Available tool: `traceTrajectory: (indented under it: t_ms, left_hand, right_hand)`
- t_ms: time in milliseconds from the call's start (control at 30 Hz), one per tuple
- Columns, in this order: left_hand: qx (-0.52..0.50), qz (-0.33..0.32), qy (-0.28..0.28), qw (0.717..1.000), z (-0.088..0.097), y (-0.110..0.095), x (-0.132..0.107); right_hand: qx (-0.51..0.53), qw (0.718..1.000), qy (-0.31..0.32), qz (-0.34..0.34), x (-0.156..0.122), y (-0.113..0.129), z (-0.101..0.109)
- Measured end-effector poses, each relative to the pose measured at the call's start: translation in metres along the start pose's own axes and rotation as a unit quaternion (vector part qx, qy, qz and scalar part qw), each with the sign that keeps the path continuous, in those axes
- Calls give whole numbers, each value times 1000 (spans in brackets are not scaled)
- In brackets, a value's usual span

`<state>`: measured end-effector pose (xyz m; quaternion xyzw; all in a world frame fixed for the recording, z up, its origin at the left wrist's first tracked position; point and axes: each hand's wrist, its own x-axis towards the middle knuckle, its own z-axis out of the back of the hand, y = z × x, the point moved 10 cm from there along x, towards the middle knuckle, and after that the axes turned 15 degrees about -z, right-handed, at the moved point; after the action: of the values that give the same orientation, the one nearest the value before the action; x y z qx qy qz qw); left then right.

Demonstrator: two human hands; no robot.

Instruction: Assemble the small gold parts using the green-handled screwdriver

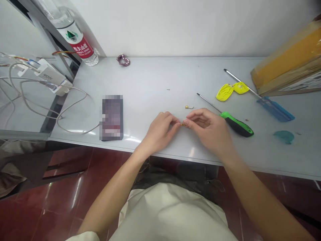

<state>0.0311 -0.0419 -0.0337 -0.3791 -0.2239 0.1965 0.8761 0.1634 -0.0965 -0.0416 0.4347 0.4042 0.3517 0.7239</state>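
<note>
Fingertips of my left hand [164,129] and my right hand [209,130] meet over the front part of the table. Between them is a tiny brass-coloured piece [183,124], mostly hidden, pinched from both sides. Just beyond my right fingers lies a similar small brass-coloured part [187,107] with a thin pin sticking out. A screwdriver with a green and black handle [237,124] rests right behind my right hand, its shaft pointing up and left. Farther back, a tiny screw-like bit [168,89] lies on the table.
Yellow shell pieces [225,92] touch a blue-handled screwdriver [276,108] at the right, near a cardboard box [288,57]. A teal blob [284,137] lies in front. On the left are a phone [112,117] on a cable, a water bottle [79,40], a bracelet [123,60] and a charger [54,77].
</note>
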Motion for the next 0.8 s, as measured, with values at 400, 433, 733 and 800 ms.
traceTrajectory:
  t_ms: [400,433,733,800]
  left_hand:
    - [12,0,-11,1000,-1,1,-1]
    - [14,-1,-11,1000,-1,0,-1]
    - [9,14,-20,1000,-1,2,-1]
    - [9,16,-16,1000,-1,2,0]
  right_hand:
    - [30,999,-45,-1,-8,-1,6]
    - [27,998,-48,0,-9,0,5]
    - [-80,988,-105,80,-20,11,2]
    - [-120,980,-108,112,-24,16,-2]
